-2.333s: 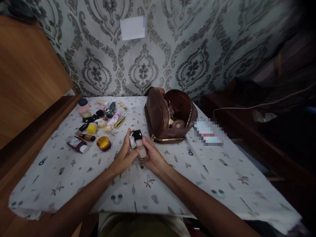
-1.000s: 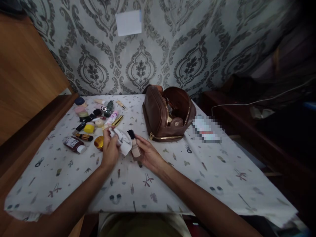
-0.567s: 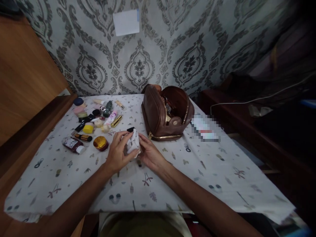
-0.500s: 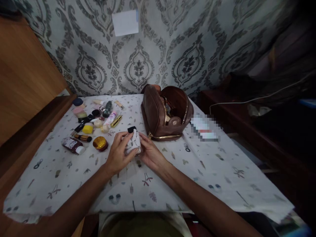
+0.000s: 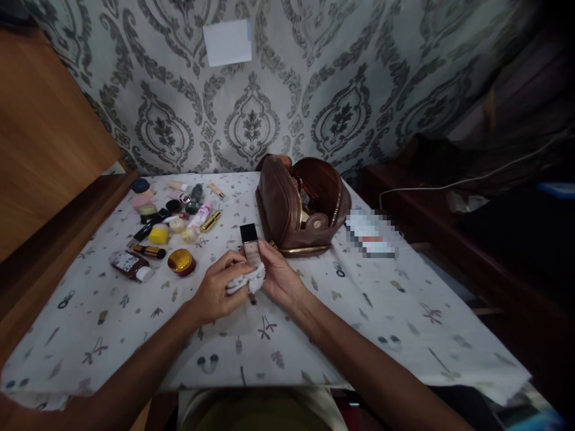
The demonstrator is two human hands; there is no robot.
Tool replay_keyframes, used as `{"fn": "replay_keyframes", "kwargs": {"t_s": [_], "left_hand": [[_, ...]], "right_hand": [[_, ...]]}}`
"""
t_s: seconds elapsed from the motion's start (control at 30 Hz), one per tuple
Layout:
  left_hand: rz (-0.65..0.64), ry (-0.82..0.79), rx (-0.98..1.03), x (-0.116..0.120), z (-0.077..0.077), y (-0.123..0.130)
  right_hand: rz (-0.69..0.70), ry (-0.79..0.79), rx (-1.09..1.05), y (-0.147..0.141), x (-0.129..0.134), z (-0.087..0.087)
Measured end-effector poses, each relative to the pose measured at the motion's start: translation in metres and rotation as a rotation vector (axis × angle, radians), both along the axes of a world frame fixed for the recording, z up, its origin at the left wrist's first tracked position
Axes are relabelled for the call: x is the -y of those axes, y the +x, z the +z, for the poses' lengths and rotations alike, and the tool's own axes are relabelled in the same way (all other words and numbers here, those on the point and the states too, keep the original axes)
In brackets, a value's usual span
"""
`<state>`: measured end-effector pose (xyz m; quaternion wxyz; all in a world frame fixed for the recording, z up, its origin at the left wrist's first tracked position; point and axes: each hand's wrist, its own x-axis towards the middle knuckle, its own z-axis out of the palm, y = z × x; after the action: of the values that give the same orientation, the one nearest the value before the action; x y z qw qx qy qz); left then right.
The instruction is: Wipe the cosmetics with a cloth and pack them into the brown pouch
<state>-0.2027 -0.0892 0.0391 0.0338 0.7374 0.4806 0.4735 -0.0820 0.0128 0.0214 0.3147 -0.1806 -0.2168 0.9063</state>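
Observation:
Over the middle of the table, my right hand grips a small bottle with a square black cap and a pale, beige body. My left hand pinches a crumpled white cloth against the bottle's lower part, which it hides. Just behind my right hand stands a brown leather cosmetic bag, unzipped and gaping, with several small items inside. Left of my left hand sits a round jar with a gold lid.
Cosmetics crowd the table's left side: a dark bottle with a white cap, a yellow-capped pot, a gold tube, brushes. A blurred-out packet lies right of the bag. A wooden cabinet borders the left.
The cloth has slid down off the bottle's upper part, baring the black cap and beige body. My left hand has shifted slightly lower with the cloth.

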Motion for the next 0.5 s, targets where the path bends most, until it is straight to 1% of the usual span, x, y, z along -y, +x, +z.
{"fn": "replay_keyframes", "kwargs": {"t_s": [0.07,0.13,0.27,0.37,0.43,0.5], "left_hand": [[0.031,0.007,0.016,-0.001,0.0,-0.001],[0.091,0.013,0.031,-0.002,0.0,-0.002],[0.273,0.012,0.082,-0.005,-0.001,-0.009],[0.386,0.002,0.144,-0.008,-0.001,-0.015],[0.397,-0.019,0.182,-0.009,-0.002,-0.018],[0.372,-0.039,0.21,-0.009,-0.003,-0.019]], "right_hand": [[0.006,-0.006,0.008,0.0,0.001,-0.001],[0.02,-0.025,0.017,-0.001,0.002,-0.001],[0.056,-0.063,0.005,-0.003,0.007,0.0],[0.134,-0.058,-0.009,-0.002,0.01,0.003],[0.157,-0.078,-0.004,-0.001,0.011,0.004],[0.133,-0.109,0.012,-0.001,0.01,0.003]]}}
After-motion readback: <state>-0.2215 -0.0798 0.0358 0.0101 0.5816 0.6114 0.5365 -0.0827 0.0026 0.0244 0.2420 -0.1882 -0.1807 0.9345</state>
